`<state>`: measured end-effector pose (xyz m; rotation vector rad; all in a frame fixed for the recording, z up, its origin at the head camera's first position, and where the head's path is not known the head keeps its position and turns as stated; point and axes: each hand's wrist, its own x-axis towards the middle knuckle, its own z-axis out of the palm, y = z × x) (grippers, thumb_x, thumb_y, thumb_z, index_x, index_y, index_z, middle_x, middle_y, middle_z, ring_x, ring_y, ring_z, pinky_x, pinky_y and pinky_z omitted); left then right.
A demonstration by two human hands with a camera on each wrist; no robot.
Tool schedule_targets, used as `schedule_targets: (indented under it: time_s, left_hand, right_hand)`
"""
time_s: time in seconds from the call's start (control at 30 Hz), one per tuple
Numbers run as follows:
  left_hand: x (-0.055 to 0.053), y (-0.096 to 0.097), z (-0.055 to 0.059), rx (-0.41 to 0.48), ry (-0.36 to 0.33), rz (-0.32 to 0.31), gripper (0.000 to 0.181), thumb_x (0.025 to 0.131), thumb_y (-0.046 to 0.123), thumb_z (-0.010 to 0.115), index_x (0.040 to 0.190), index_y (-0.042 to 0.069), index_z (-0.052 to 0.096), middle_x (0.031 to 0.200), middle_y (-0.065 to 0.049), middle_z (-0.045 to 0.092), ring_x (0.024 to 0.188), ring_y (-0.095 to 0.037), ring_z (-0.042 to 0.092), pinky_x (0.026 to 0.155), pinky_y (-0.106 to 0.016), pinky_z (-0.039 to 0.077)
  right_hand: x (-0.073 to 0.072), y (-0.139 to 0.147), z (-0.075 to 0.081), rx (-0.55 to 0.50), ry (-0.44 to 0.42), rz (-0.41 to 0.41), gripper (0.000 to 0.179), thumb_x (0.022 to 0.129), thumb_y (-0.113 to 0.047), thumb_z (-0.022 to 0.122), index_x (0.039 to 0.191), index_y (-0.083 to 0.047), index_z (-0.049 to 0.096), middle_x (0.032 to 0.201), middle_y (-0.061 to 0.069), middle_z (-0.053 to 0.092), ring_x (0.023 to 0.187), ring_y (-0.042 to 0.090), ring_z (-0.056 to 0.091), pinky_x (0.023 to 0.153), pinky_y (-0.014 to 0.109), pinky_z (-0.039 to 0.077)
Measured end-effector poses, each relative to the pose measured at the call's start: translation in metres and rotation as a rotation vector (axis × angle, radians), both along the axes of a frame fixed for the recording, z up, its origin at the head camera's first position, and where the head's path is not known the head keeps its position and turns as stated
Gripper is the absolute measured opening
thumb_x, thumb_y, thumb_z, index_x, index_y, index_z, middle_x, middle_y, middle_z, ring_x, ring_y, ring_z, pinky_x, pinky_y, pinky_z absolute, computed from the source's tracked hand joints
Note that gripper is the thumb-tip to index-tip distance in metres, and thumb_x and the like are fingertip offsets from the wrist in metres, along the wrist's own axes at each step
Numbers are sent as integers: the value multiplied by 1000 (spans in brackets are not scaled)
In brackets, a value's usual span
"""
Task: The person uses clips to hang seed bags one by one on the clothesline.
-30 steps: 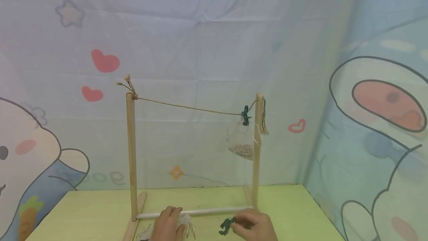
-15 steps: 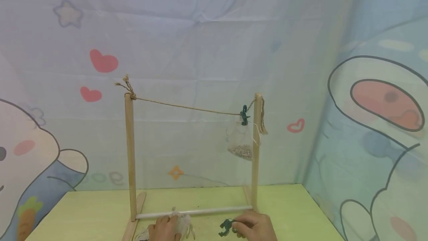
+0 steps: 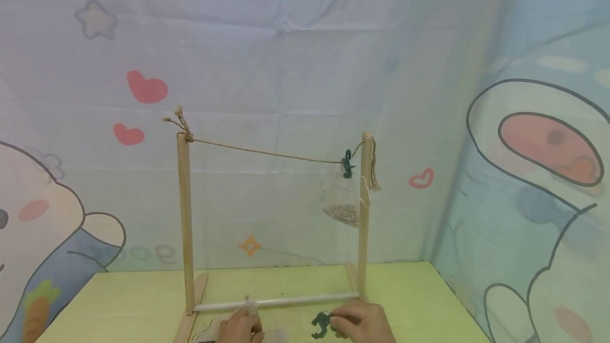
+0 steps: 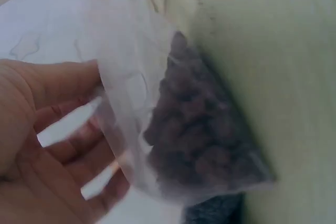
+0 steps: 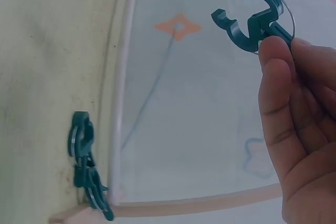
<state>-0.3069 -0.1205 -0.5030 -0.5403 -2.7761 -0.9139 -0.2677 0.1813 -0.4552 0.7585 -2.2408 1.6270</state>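
Observation:
My left hand (image 3: 240, 327) pinches a clear plastic bag low over the table, and a crumpled tip of the bag (image 3: 250, 305) sticks up past the fingers. In the left wrist view dark brown lumps fill the lower part of the plastic bag (image 4: 194, 124); my thumb and fingers are partly hidden behind its film. My right hand (image 3: 364, 322) squeezes the handles of a green plastic spring clip (image 5: 257, 17) between thumb and fingers, with the clip's curved ends spread apart. Another green clip (image 5: 84, 161) lies on the table in the right wrist view.
A wooden frame post (image 3: 186, 226) and a second post (image 3: 366, 226) carry a sagging rope (image 3: 267, 152). On the rope's right end a green clip (image 3: 348, 164) holds a clear bag of pale grains (image 3: 343, 214). A white rod (image 3: 295, 300) joins the posts near the table.
My left fingers have shifted and drawn together on the bag, and its crumpled tip now pokes up above them. My right hand keeps its place, with the clip's curved ends spread wider.

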Motion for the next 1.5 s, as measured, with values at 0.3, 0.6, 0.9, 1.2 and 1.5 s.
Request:
schedule_targets:
  time_s: [0.3, 0.6, 0.9, 1.2, 1.5]
  left_hand:
    - [16, 2, 30, 331, -122, -263, 11, 103, 13, 62, 98, 3, 64, 81, 1, 66, 66, -5, 59, 60, -24, 50]
    - [27, 16, 65, 407, -161, -405, 19, 105, 15, 60, 98, 0, 70, 80, -3, 67, 64, 1, 55, 58, -22, 50]
    - [37, 40, 119, 440, -9, -307, 22, 104, 28, 64, 93, 9, 67, 76, 3, 62, 59, -2, 52, 58, -25, 48]
    - [40, 73, 180, 517, 214, -160, 12, 106, 24, 61, 106, 17, 71, 90, 3, 64, 77, -10, 58, 74, -29, 50]
    - [17, 94, 221, 625, 426, -93, 9, 103, 16, 66, 102, 12, 74, 85, -1, 67, 74, -15, 60, 70, -33, 50]
  right_hand:
    - [14, 5, 26, 2, 255, -184, 11, 84, 2, 81, 92, -6, 83, 79, -2, 75, 64, 4, 67, 56, 27, 58]
    - [7, 19, 69, -33, 525, -140, 24, 80, 14, 78, 98, -1, 81, 81, 5, 75, 64, 8, 70, 58, 21, 57]
    - [-7, 26, 132, 18, 696, -153, 24, 77, 17, 79, 95, 1, 81, 83, 7, 76, 70, 10, 72, 65, 18, 57]
    - [-21, 25, 197, 97, 873, -234, 22, 75, 15, 81, 94, 2, 81, 82, 9, 77, 70, 9, 72, 65, 13, 52]
    - [-37, 24, 255, 231, 966, -279, 15, 81, 9, 82, 95, 4, 81, 84, 11, 77, 66, 18, 70, 57, 16, 48]
